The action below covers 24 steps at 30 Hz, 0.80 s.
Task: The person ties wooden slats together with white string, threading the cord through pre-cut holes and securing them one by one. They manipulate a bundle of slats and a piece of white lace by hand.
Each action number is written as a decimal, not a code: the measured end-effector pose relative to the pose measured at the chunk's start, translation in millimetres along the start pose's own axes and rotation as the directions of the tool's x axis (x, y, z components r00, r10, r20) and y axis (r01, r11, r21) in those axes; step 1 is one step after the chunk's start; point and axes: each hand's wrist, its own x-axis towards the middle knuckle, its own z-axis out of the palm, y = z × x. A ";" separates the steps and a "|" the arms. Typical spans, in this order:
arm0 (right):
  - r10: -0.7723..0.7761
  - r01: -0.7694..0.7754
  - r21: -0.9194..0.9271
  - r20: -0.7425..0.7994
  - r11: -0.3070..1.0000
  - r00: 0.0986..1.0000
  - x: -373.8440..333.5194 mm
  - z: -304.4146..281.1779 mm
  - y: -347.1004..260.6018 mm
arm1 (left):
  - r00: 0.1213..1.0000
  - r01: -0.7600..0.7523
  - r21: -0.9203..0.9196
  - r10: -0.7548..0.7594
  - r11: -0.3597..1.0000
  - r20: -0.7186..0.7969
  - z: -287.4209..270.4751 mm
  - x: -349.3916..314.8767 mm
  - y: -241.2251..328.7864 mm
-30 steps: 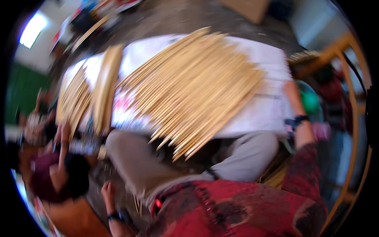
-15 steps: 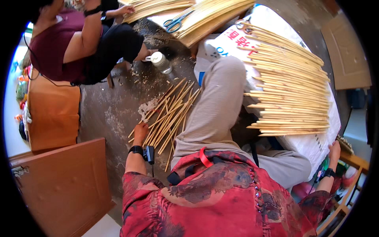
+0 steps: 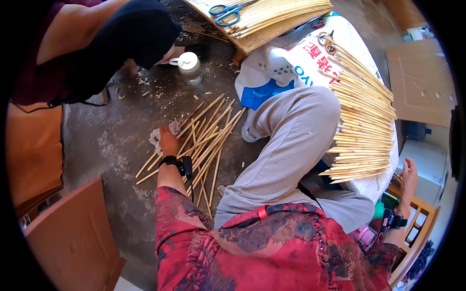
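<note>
The left hand (image 3: 169, 141) was at the left side of the loose pile of slender straw-yellow sticks (image 3: 209, 154) on the dark grey floor (image 3: 121, 126); its finger closure could not be determined. Most long axes ran lower left to upper right, some crossing. The right hand (image 3: 409, 178), partly open and unloaded, was beside the white printed sheet (image 3: 377, 185).

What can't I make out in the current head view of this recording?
- Left hand: in the head view its own back hides the fingertips, so whether it grips any of the loose sticks cannot be told.
- Co-worker: the head is cut off by the upper-left edge of the head view.
- Sticks on the wooden board: the top edge of the head view cuts off the far part of this bundle.
</note>
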 end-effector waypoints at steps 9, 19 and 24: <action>-0.413 0.398 0.235 0.015 0.887 0.911 -16.9 7.0 -147.4 | 0.971 -0.205 0.244 0.228 0.948 -0.069 4.2 26.3 -40.0; -0.796 0.620 0.625 0.004 0.475 0.606 -85.2 20.3 -280.8 | 0.929 -0.347 -0.716 0.329 0.605 -0.171 -213.2 -98.5 60.7; -0.901 0.625 0.767 -0.157 0.146 0.404 -110.5 12.2 -317.2 | 0.868 -0.281 -0.959 0.417 -0.031 -0.268 -276.4 -166.1 139.0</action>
